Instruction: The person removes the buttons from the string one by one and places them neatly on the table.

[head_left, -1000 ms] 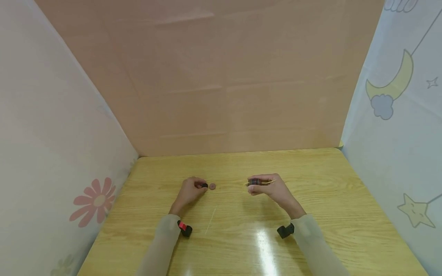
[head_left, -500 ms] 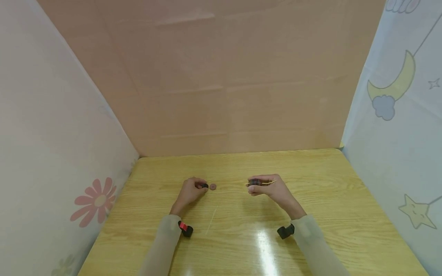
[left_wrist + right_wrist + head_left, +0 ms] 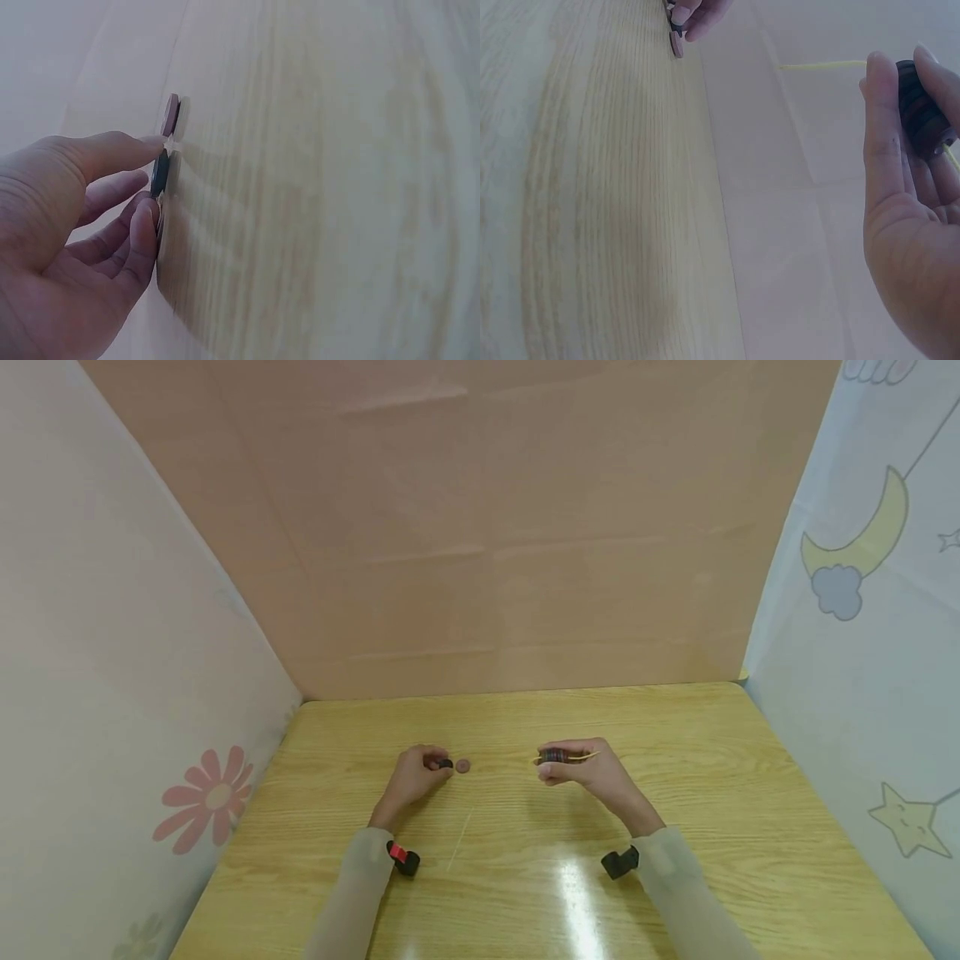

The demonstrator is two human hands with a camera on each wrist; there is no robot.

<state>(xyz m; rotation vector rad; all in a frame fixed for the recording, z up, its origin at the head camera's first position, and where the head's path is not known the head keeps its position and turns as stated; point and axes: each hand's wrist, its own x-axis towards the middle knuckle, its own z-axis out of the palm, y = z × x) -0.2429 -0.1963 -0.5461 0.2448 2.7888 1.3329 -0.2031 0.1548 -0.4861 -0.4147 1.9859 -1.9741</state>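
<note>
My left hand (image 3: 412,775) is low over the table, thumb and fingertips around a black flat round bead (image 3: 160,172). Just beyond its fingertips, a reddish-brown disc-shaped bead (image 3: 462,767) lies flat. On the right, my right hand (image 3: 602,777) grips a short stack of dark, multicoloured flat beads (image 3: 553,757) between thumb and fingers, raised above the wood. A yellow cord (image 3: 583,757) runs through that stack and sticks out at both ends; in the right wrist view its longer free end (image 3: 821,66) points away past the fingertips. The curled left fingers hide what lies beneath them.
The wood-grain table (image 3: 495,893) ends at a tan backdrop (image 3: 487,568). Pale printed panels stand to the left (image 3: 112,610) and right (image 3: 847,693). A thin pale line (image 3: 460,839) marks the wood between the arms.
</note>
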